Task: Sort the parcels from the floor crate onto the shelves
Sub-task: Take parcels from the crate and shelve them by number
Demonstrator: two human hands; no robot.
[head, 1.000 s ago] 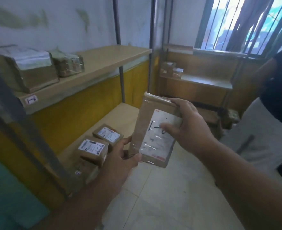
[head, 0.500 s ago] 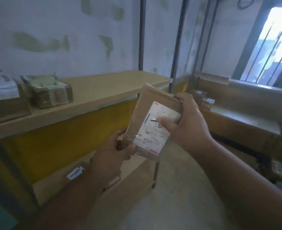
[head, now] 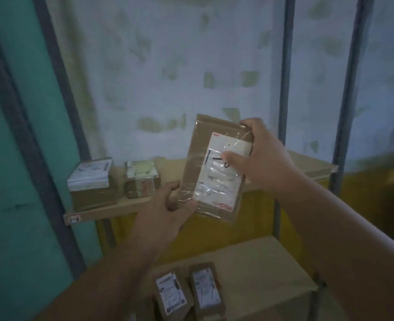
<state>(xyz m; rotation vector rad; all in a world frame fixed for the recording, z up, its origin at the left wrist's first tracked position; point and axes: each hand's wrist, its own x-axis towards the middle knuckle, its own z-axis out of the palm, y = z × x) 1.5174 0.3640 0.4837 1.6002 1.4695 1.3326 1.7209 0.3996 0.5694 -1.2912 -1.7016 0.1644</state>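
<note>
Upper shelf (head: 307, 163): running across the middle of the frame, carrying two boxes at its left end.
Left box (head: 91, 184): sitting at middle left under a white label, just beside a smaller taped box (head: 141, 179).
Tag (head: 74, 219): showing handwriting on the shelf's front edge, below the left box; the marks are too blurred to read surely.
Lower shelf (head: 260, 262): filling the bottom centre, with two labelled parcels (head: 187, 291) lying side by side at its near edge.
Posts (head: 287, 89): grey uprights rising against a patched white wall, another standing at upper right.
Yellow panel (head: 214, 235): showing between the two shelves.
In the way: the raised parcel is covering part of the upper shelf's edge; the forearms are crossing the lower shelf.
Parcel (head: 214, 167): being held upright in mid-air at frame centre, in front of the upper shelf, its white label facing the camera with black handwriting.
Left hand (head: 168, 214): gripping the parcel's lower left corner, thumb on the front, fingers curling behind.
Right hand (head: 260, 156): gripping the upper right edge, thumb pressing on the label.
</note>
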